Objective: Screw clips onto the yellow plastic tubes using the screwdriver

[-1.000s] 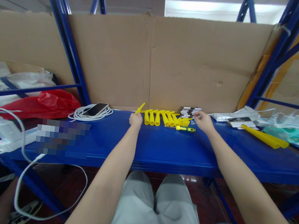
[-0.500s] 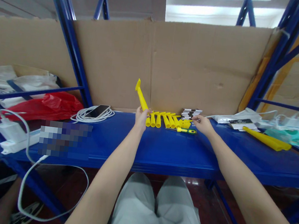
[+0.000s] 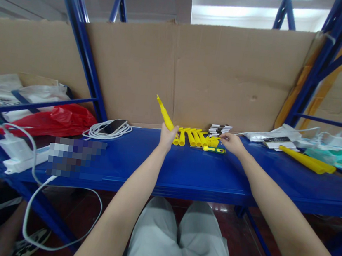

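Observation:
My left hand (image 3: 167, 138) is closed round the lower end of a yellow tapered plastic tube (image 3: 166, 117), which points up and to the left with its narrow end free. Beside that hand, several similar yellow tubes (image 3: 191, 138) lie in a row on the blue shelf, their round ends facing me. My right hand (image 3: 231, 143) has its fingers pinched together near a stack of small black-and-white packs (image 3: 217, 130); whatever they hold is too small to make out. Between the hands lies a screwdriver with a yellow and green handle (image 3: 214, 149).
A phone (image 3: 114, 126) rests on a coiled white cable (image 3: 95, 131) to the left, near a red plastic bag (image 3: 62, 119) and a white power strip (image 3: 26, 160). To the right lie larger yellow pieces (image 3: 308, 161). Cardboard (image 3: 128, 69) walls off the blue shelf's (image 3: 136, 157) back.
The tube in my left hand has turned, so its flared tip now shows as a narrow edge and sits lower. That hand shifted slightly right; my right hand stays by the packs.

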Motion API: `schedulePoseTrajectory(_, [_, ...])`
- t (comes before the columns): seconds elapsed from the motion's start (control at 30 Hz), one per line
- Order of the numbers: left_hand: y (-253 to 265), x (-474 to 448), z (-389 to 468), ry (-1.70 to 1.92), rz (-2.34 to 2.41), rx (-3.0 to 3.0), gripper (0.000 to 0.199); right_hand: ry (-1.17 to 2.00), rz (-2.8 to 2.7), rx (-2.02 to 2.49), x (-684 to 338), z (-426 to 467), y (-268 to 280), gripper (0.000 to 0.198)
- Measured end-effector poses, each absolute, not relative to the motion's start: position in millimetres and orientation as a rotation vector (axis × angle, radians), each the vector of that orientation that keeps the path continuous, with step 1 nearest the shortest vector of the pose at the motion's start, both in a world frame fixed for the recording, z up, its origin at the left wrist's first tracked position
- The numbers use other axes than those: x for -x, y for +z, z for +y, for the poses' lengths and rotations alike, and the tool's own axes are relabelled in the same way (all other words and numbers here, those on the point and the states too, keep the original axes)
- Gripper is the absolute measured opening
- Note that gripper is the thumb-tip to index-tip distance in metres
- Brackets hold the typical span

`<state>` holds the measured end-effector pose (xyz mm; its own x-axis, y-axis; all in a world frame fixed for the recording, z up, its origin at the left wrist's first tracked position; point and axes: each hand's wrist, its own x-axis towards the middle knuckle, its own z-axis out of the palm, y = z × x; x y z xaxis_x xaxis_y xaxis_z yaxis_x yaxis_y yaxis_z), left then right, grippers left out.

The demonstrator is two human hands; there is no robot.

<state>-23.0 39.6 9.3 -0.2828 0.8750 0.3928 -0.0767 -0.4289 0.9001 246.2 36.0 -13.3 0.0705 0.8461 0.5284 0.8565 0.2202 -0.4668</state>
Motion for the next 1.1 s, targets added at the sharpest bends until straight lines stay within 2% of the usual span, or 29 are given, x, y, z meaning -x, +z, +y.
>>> schedulePoseTrajectory(0.43, [2.1, 22.1, 41.5, 1.740, 1.322, -1.492, 0.020, -0.001, -1.772, 1.596, -243.4, 37.1, -13.0, 0.025])
schedulePoseTrajectory(0.6, [-1.3, 22.9, 46.5, 1.532, 1.520, -1.583, 0.018, -0.008, -1.765, 1.616, -241.8, 35.6, -12.8, 0.024])
schedulePoseTrajectory(0.73, [-5.0, 21.9, 45.6, 1.332, 1.585, -1.678, 0.023, 0.002, -1.778, 1.635, -240.1, 33.3, -11.7, 0.024])
schedulePoseTrajectory(1.1, [-3.1, 16.4, 25.1, 1.220, 1.674, -2.020, 0.027, -0.041, -1.853, 1.554, -242.4, 36.8, -14.5, 0.022])
